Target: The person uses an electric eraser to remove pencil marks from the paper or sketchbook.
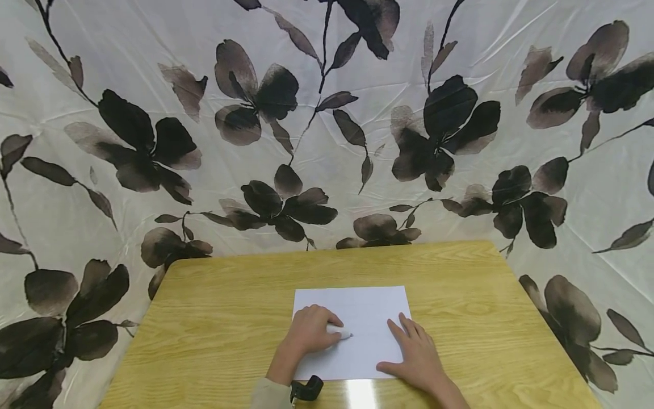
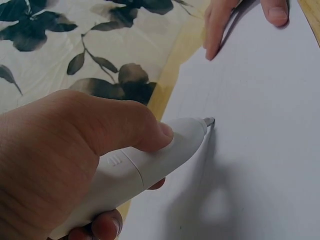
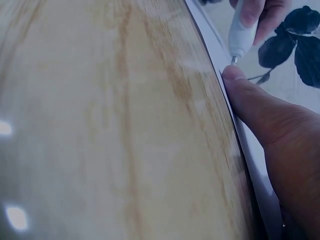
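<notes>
A sheet of white paper (image 1: 365, 318) lies on the wooden table. My left hand (image 1: 310, 332) grips a fat white pen-shaped tool (image 2: 150, 155), its thumb along the top and fingers curled below. A seam and small ridges show on the tool's body. Its short metal tip (image 2: 210, 121) points right, at or just above the paper; contact I cannot tell. My right hand (image 1: 418, 355) rests with spread fingers on the sheet's right side, the thumb near its lower edge. In the right wrist view, the right thumb (image 3: 250, 95) lies at the paper's edge.
Wood-grain table (image 1: 214, 318) surrounds the sheet, with a bright light reflection in front. Behind and beside it hangs a pale cloth (image 1: 357, 170) with dark flowers. A black device (image 1: 307, 389) is worn at the left wrist, by a light sleeve (image 1: 269, 395).
</notes>
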Demonstrator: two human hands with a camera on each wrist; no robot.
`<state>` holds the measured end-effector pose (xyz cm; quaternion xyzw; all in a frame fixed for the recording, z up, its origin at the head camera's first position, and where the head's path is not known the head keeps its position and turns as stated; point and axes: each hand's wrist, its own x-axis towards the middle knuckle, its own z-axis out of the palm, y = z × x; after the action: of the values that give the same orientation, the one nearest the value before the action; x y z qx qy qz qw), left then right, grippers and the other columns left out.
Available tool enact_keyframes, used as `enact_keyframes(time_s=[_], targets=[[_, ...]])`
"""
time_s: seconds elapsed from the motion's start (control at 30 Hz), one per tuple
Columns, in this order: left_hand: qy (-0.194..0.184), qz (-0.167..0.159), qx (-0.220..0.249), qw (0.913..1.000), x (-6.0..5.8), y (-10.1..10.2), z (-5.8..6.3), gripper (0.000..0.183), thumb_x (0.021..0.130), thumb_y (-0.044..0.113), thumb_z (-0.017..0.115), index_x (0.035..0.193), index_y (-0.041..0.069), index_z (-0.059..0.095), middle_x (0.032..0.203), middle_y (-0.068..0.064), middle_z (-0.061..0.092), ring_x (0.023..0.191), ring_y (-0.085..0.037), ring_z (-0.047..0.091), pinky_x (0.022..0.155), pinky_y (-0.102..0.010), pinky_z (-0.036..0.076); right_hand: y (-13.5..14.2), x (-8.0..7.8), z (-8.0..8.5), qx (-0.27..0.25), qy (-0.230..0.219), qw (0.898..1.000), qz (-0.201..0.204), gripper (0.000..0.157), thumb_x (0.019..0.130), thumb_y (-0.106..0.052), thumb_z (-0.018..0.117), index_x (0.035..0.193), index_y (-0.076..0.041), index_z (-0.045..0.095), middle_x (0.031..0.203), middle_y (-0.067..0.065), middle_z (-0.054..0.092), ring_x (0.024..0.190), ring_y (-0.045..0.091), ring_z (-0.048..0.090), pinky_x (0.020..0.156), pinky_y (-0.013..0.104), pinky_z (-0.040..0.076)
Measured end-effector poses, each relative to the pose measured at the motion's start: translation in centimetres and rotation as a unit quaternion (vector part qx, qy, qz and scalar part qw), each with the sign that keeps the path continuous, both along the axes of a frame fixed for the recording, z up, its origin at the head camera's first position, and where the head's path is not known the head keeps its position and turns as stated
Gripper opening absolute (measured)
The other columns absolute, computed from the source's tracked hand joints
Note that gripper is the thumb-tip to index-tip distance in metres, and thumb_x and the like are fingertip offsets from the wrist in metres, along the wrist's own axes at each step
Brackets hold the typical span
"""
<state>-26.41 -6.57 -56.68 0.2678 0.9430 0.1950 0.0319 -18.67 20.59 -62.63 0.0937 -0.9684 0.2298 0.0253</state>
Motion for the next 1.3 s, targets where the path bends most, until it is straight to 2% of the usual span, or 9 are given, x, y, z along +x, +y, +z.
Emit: enact_keyframes(time_s=[0.13, 0.3, 0.5, 0.73, 1.0, 1.17, 1.3], targets=[[0.000, 0.008, -0.007, 0.9999, -0.09, 0.03, -0.17, 0.013, 0.077, 0.031, 0.074, 0.088, 0.029, 0.080, 0.086, 0.015, 0.070, 0.084, -0.008, 0.065, 0.069, -0.032, 0.049, 0.03, -0.07, 0.03, 0.004, -0.002, 1.000, -0.001, 0.103, 0.066, -0.081, 0.062, 0.145, -0.016, 0.047, 0.152, 0.016, 0.033, 0.136, 0.038, 0.032, 0.103, 0.062, 0.027], [0.001, -0.012, 0.005, 0.9999, -0.28, 0.25, -0.17, 0.014, 0.077, 0.032, 0.074, 0.089, 0.029, 0.080, 0.087, 0.016, 0.070, 0.085, -0.009, 0.065, 0.067, -0.032, 0.049, 0.15, -0.04, 0.00, 0.006, -0.007, 1.000, -0.004, 0.103, 0.066, -0.081, 0.062, 0.145, -0.016, 0.047, 0.152, 0.017, 0.033, 0.136, 0.038, 0.032, 0.103, 0.063, 0.027], [-0.002, 0.007, -0.004, 1.0000, -0.22, 0.04, 0.09, 0.013, 0.076, 0.031, 0.074, 0.088, 0.029, 0.080, 0.087, 0.015, 0.071, 0.088, -0.011, 0.065, 0.072, -0.035, 0.050, 0.21, -0.04, -0.08, 0.002, 0.001, 1.000, -0.003, 0.103, 0.066, -0.081, 0.062, 0.145, -0.016, 0.047, 0.152, 0.016, 0.033, 0.135, 0.038, 0.032, 0.102, 0.063, 0.028], [-0.012, -0.012, 0.005, 0.9998, -0.21, 0.43, 0.15, 0.014, 0.077, 0.032, 0.074, 0.089, 0.029, 0.080, 0.087, 0.015, 0.070, 0.086, -0.009, 0.064, 0.068, -0.034, 0.049, 0.09, -0.06, -0.06, 0.004, 0.005, 1.000, -0.006, 0.103, 0.066, -0.080, 0.063, 0.144, -0.016, 0.048, 0.152, 0.016, 0.034, 0.135, 0.039, 0.033, 0.102, 0.063, 0.028], [-0.006, -0.004, -0.010, 0.9999, -0.23, 0.38, 0.13, 0.014, 0.077, 0.032, 0.074, 0.089, 0.029, 0.080, 0.087, 0.015, 0.070, 0.086, -0.010, 0.065, 0.071, -0.035, 0.049, 0.14, 0.08, -0.10, 0.004, -0.010, 1.000, -0.009, 0.103, 0.065, -0.079, 0.064, 0.145, -0.017, 0.047, 0.153, 0.016, 0.032, 0.136, 0.038, 0.032, 0.103, 0.064, 0.026], [-0.004, -0.009, -0.012, 0.9999, -0.11, 0.75, 0.22, 0.015, 0.077, 0.033, 0.074, 0.090, 0.029, 0.080, 0.088, 0.014, 0.070, 0.085, -0.011, 0.064, 0.068, -0.034, 0.049, 0.08, 0.04, -0.10, 0.002, -0.008, 1.000, -0.010, 0.103, 0.065, -0.080, 0.064, 0.146, -0.018, 0.046, 0.153, 0.015, 0.033, 0.136, 0.038, 0.031, 0.103, 0.064, 0.026], [0.001, 0.002, -0.017, 0.9999, -0.12, 0.53, 0.27, 0.014, 0.076, 0.031, 0.074, 0.089, 0.029, 0.080, 0.087, 0.014, 0.071, 0.087, -0.012, 0.065, 0.071, -0.036, 0.050, 0.05, 0.02, 0.01, 0.001, -0.003, 1.000, -0.008, 0.103, 0.065, -0.079, 0.064, 0.145, -0.017, 0.047, 0.153, 0.016, 0.033, 0.136, 0.038, 0.032, 0.103, 0.064, 0.026]])
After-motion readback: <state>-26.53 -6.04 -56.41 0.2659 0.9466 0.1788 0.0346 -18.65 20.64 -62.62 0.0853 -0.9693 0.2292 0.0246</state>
